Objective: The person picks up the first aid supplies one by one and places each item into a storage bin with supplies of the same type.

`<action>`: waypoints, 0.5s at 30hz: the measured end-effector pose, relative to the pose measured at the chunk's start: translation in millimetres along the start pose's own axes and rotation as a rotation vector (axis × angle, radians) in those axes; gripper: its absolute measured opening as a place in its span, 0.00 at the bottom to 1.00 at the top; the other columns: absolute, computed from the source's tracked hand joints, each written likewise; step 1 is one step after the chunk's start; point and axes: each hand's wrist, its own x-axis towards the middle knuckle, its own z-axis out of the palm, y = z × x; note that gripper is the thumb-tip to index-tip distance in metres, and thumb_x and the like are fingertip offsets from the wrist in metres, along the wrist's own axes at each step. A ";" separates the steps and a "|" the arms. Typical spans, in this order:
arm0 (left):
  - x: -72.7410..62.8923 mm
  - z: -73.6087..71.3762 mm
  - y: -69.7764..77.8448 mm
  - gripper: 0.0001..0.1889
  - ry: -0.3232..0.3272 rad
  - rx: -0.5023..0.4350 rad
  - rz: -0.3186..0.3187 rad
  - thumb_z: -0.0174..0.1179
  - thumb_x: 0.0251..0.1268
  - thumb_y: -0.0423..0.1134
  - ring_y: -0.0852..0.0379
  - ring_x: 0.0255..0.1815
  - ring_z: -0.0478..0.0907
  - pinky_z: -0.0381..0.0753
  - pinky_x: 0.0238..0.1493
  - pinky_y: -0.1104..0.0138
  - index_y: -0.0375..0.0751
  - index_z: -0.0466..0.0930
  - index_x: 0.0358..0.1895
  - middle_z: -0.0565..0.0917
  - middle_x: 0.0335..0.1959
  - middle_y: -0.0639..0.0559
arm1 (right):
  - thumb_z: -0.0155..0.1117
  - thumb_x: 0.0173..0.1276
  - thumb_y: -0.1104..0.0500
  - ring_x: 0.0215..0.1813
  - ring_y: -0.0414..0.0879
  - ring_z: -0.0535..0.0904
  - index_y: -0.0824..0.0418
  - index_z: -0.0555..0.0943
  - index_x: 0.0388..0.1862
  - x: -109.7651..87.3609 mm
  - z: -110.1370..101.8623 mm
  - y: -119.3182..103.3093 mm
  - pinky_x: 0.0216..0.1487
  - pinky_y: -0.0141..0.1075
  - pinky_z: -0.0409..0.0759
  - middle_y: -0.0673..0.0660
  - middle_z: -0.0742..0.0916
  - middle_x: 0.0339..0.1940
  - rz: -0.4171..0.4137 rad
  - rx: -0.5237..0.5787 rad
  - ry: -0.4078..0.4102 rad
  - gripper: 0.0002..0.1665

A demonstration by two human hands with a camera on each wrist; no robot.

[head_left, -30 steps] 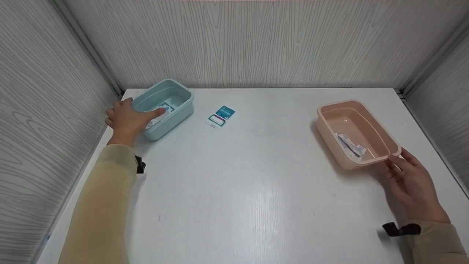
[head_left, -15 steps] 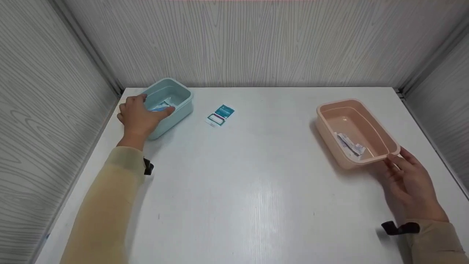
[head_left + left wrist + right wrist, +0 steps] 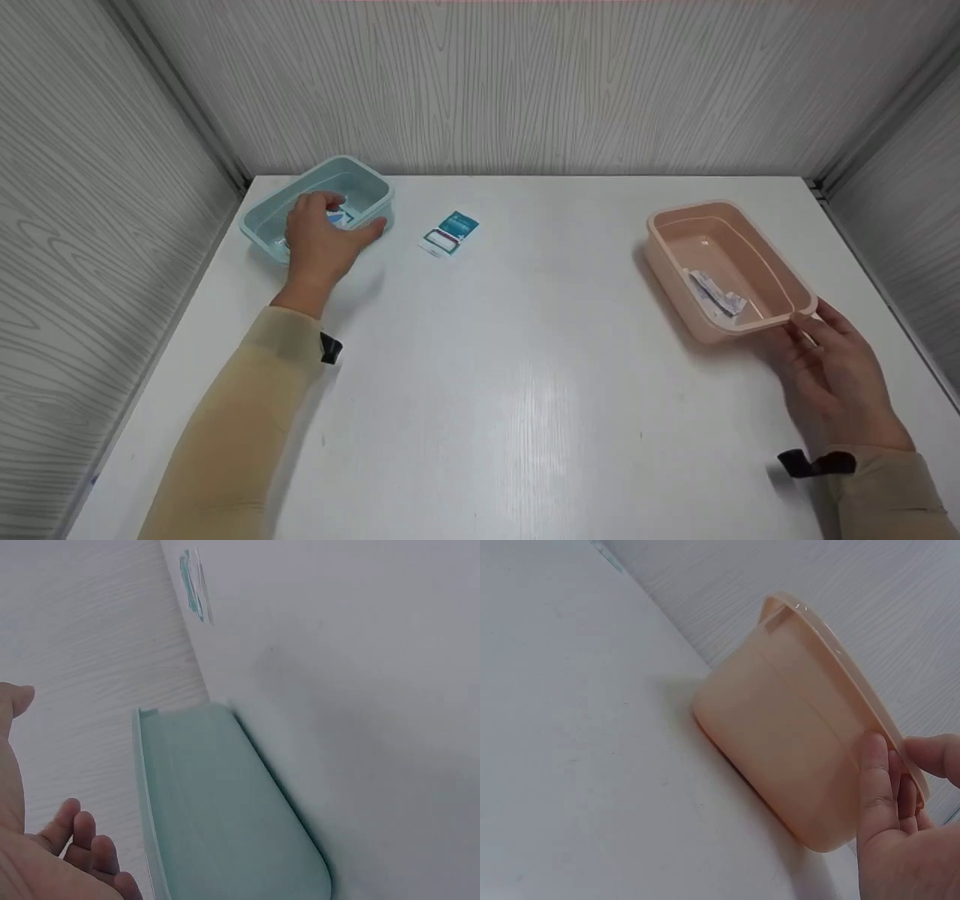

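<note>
My left hand is over the light blue plastic bin, its thumb spread away from loosely bent fingers. Those fingers reach over the near rim, and in the left wrist view the hand shows nothing between thumb and fingers. Inside that bin lies a blue-and-white packet, partly covered by the hand. On the right, my right hand pinches the near corner of the peach plastic bin, thumb over the rim and fingers beneath its lip. White printed paper strips lie in the peach bin.
A teal-and-white packet lies flat on the white table, right of the blue bin. Wood-grain panels enclose the table at the back and both sides.
My left hand has slid rightward along the blue bin, from its left end toward the middle, uncovering that end. The right hand and peach bin have stayed in place.
</note>
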 end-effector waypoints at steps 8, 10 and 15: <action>-7.1 35.2 16.8 0.37 -0.053 -0.076 0.036 0.76 0.73 0.53 0.43 0.74 0.71 0.79 0.83 0.48 0.37 0.72 0.75 0.76 0.71 0.39 | 0.63 0.87 0.67 0.78 0.42 0.73 0.43 0.78 0.73 0.4 -0.8 0.4 0.76 0.34 0.86 0.47 0.73 0.76 0.014 0.072 0.026 0.26; -7.7 43.6 18.5 0.37 -0.076 -0.071 0.037 0.76 0.73 0.53 0.42 0.75 0.72 0.79 0.83 0.50 0.38 0.72 0.75 0.76 0.72 0.39 | 0.63 0.86 0.67 0.79 0.42 0.73 0.43 0.78 0.73 1.0 -0.2 0.4 0.76 0.35 0.86 0.47 0.72 0.76 0.021 0.084 0.034 0.26; -7.2 60.0 21.5 0.37 -0.135 -0.066 0.014 0.76 0.73 0.53 0.40 0.79 0.72 0.79 0.83 0.52 0.40 0.73 0.75 0.75 0.75 0.38 | 0.62 0.87 0.67 0.81 0.43 0.71 0.43 0.77 0.75 2.2 1.8 -0.7 0.77 0.36 0.85 0.49 0.74 0.75 0.030 0.099 0.011 0.26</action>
